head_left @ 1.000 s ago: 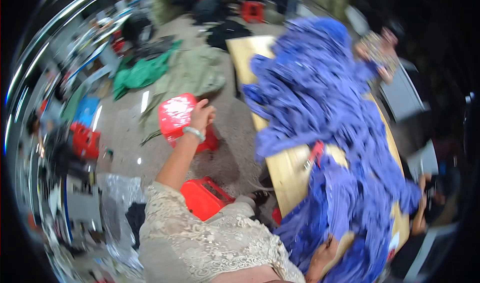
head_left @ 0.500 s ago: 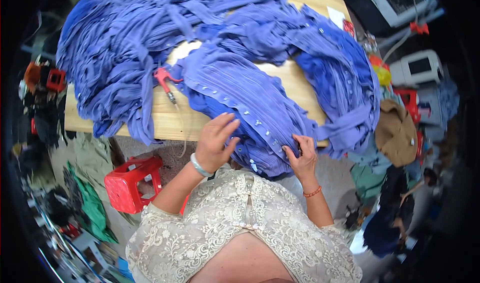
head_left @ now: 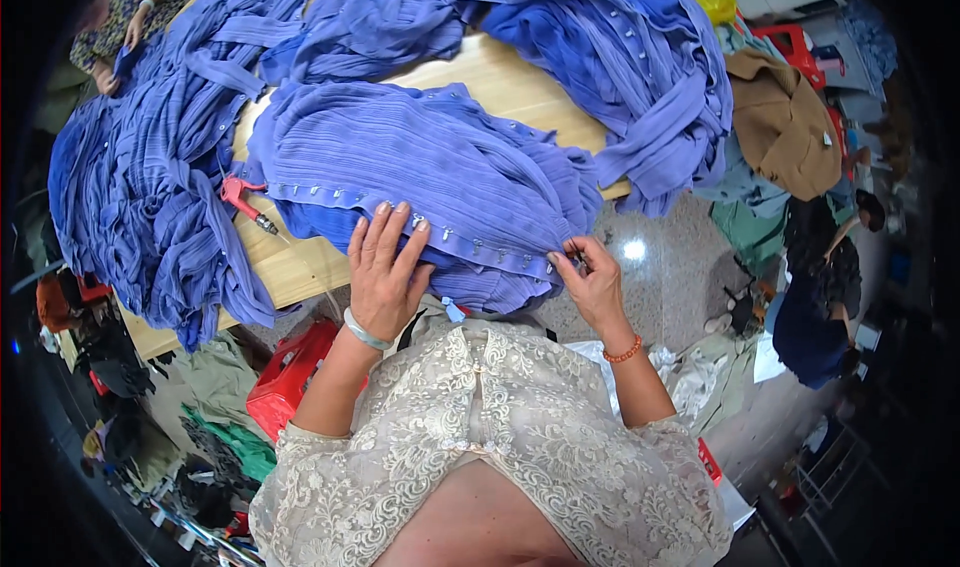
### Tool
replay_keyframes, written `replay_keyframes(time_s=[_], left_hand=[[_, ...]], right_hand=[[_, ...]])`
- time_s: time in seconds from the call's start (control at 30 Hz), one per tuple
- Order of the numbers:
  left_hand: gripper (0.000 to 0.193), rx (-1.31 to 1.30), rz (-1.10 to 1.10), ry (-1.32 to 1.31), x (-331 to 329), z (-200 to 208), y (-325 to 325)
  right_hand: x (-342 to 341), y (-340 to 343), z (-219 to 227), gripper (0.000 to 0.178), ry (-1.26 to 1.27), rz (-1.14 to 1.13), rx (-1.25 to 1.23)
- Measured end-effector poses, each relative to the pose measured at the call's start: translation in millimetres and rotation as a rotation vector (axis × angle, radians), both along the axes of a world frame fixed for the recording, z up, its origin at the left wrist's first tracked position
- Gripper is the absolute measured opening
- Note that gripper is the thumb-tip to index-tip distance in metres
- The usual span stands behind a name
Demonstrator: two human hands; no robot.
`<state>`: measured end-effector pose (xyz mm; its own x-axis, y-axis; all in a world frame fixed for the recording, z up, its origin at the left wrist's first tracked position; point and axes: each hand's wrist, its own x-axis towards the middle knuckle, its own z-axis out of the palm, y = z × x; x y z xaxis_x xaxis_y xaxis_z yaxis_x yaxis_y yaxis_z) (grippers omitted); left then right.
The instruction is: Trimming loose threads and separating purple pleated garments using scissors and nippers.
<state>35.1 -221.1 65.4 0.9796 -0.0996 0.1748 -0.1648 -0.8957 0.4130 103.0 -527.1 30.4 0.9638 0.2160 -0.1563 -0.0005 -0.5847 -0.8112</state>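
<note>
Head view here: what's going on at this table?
A person in a lace top works on a blue pleated garment spread over a wooden table heaped with similar blue cloth. The left hand lies flat on its buttoned edge; the right hand pinches that edge at the table's rim. A red-handled tool lies beside it, untouched. Another person's hands work at the far end.

Bright even light; floor glare spot; strong fisheye bending, dark vignette rim.

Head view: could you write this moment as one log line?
left hand flat on blue pleated garment | right hand pinching its edge | red tool on table
</note>
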Motion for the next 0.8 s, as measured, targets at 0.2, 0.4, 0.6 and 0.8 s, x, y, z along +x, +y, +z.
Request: replay_keyframes(time_s=[0.2, 0.4, 0.6, 0.8], left_hand=[[0.054, 0.014, -0.042, -0.022, -5, 3, -12], [0.054, 0.051, -0.068, 0.006, -4, -1, -8], [0.053, 0.067, -0.064, -0.032, -1, 8, -14], [0.045, -0.203, -0.060, -0.170, 7, 23, -58]], right_hand=[[7, -10, 15, 0.013, 0.211, -0.032, 0.243], [11, -20, 25, 0.016, 0.248, -0.091, 0.385], [15, -23, 33, 0.017, 0.338, -0.070, 0.410], [10, -22, 29, 0.018, 0.359, -0.053, 0.405]])
